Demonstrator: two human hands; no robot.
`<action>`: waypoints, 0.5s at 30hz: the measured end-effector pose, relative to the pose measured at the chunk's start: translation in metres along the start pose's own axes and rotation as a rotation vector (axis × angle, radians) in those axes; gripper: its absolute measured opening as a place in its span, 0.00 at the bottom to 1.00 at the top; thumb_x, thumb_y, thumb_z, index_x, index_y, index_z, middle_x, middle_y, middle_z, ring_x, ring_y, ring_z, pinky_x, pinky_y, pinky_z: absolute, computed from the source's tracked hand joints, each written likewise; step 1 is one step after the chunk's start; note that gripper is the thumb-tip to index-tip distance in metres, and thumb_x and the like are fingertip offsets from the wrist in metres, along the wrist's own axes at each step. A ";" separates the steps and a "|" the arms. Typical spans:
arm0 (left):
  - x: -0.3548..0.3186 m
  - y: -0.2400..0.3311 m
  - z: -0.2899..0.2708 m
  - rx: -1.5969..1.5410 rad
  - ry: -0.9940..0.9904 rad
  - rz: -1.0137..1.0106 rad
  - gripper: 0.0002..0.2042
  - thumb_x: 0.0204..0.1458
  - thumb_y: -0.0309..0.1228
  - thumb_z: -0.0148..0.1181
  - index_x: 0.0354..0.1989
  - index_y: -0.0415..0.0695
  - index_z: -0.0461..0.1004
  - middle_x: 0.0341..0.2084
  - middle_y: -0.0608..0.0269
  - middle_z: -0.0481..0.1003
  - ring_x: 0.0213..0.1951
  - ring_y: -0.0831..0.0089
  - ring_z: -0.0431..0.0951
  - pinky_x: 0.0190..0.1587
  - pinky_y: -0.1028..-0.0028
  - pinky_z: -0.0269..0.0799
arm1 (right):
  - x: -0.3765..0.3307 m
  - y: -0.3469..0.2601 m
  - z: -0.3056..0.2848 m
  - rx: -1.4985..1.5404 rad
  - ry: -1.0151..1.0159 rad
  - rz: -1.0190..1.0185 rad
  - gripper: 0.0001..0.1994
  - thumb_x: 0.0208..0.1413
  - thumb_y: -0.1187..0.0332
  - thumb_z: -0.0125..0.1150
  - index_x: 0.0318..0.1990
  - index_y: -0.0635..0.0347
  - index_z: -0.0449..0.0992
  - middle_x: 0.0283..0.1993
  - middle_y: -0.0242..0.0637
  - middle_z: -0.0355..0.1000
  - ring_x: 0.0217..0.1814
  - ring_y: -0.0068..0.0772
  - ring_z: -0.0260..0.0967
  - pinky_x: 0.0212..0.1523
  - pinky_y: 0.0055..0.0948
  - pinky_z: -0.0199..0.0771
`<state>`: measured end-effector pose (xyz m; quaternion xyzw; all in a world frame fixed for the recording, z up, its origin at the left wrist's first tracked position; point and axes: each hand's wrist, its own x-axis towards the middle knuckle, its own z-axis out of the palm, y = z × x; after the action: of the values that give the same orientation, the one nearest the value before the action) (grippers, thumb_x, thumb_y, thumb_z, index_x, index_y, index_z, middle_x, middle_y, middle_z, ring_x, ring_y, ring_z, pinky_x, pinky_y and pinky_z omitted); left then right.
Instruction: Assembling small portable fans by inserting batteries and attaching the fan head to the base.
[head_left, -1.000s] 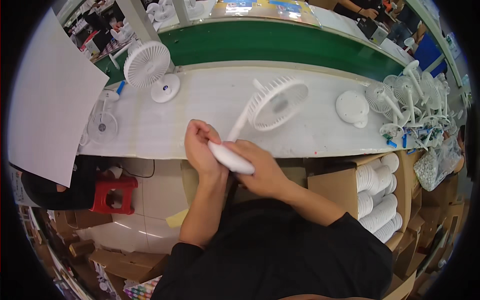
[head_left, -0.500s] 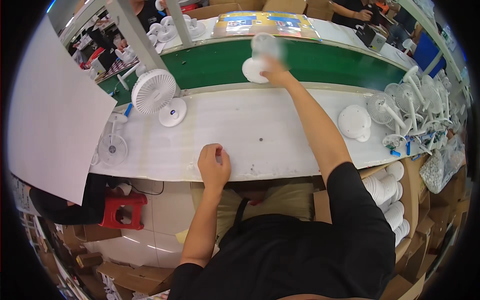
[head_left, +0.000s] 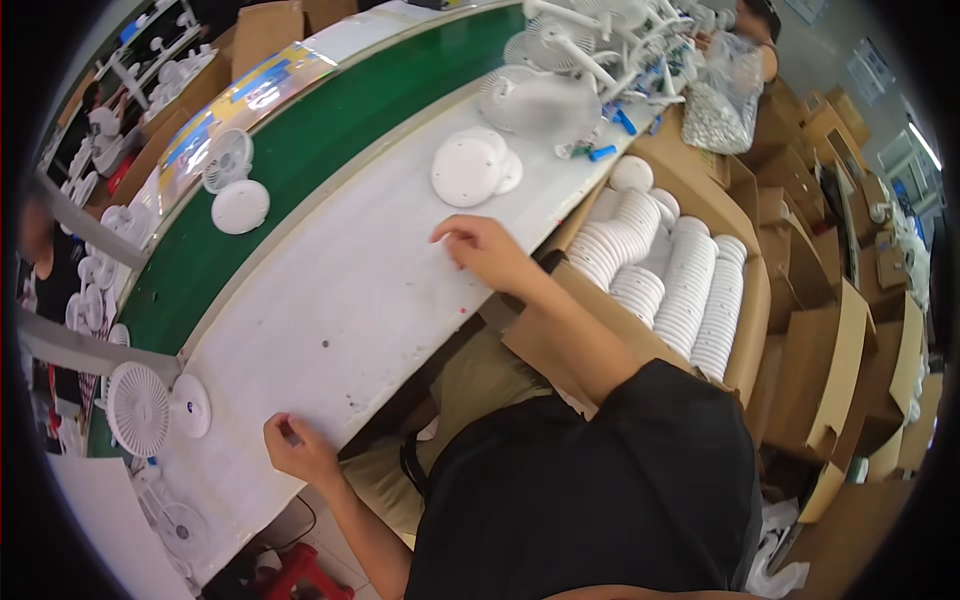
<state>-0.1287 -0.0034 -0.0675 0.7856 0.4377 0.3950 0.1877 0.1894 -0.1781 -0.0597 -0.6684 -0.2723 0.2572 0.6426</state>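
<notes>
My right hand [head_left: 482,252] hovers over the near part of the white worktop [head_left: 390,270], fingers loosely bent and apart, holding nothing. Just beyond it lies a white round base [head_left: 464,172] face down, with another white part partly showing beneath its right side. Near the front edge, my left hand [head_left: 300,447] is curled, thumb close to the fingers; whatever its palm may hold is hidden. On the green conveyor belt [head_left: 330,120] lies a small white fan [head_left: 230,160], its round base [head_left: 240,207] turned up.
At the far right of the worktop, white fans [head_left: 560,50] pile up beside blue cylinders [head_left: 603,153]. Stacked white discs [head_left: 690,275] fill a cardboard box [head_left: 750,290] on my right. Another white fan [head_left: 138,408] stands at the left end. Below is a red stool [head_left: 305,575].
My view has swung right. My right hand has let go of the fan on the belt and come back over the worktop. The left hand remains curled near the front edge.
</notes>
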 end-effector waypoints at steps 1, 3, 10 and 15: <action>0.001 -0.003 0.000 -0.011 -0.027 0.012 0.06 0.48 0.24 0.52 0.33 0.37 0.73 0.26 0.57 0.74 0.28 0.65 0.70 0.35 0.72 0.68 | -0.010 0.001 -0.013 -0.002 0.029 0.011 0.09 0.54 0.75 0.52 0.38 0.61 0.78 0.20 0.28 0.66 0.22 0.21 0.58 0.28 0.22 0.62; 0.004 -0.010 -0.001 0.010 -0.038 0.005 0.06 0.49 0.25 0.51 0.33 0.37 0.73 0.26 0.58 0.74 0.28 0.65 0.69 0.35 0.72 0.68 | -0.022 -0.002 -0.039 -0.112 0.080 -0.011 0.09 0.55 0.75 0.51 0.39 0.61 0.78 0.21 0.27 0.65 0.22 0.20 0.57 0.27 0.20 0.59; 0.005 -0.008 -0.010 0.055 -0.016 -0.006 0.06 0.51 0.26 0.49 0.33 0.39 0.72 0.25 0.60 0.73 0.28 0.67 0.67 0.35 0.73 0.66 | -0.035 0.001 -0.129 -0.546 0.431 -0.099 0.10 0.53 0.74 0.54 0.42 0.59 0.78 0.20 0.28 0.63 0.22 0.21 0.55 0.24 0.22 0.58; 0.010 -0.012 -0.001 0.053 -0.053 0.035 0.07 0.51 0.28 0.49 0.33 0.39 0.71 0.26 0.60 0.73 0.28 0.66 0.67 0.36 0.73 0.66 | -0.032 0.103 -0.303 -1.040 0.857 0.017 0.14 0.51 0.66 0.61 0.46 0.54 0.79 0.40 0.40 0.75 0.36 0.37 0.72 0.40 0.34 0.73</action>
<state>-0.1332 0.0112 -0.0704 0.8079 0.4294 0.3656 0.1712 0.3796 -0.4209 -0.1503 -0.9360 -0.0764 -0.1903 0.2862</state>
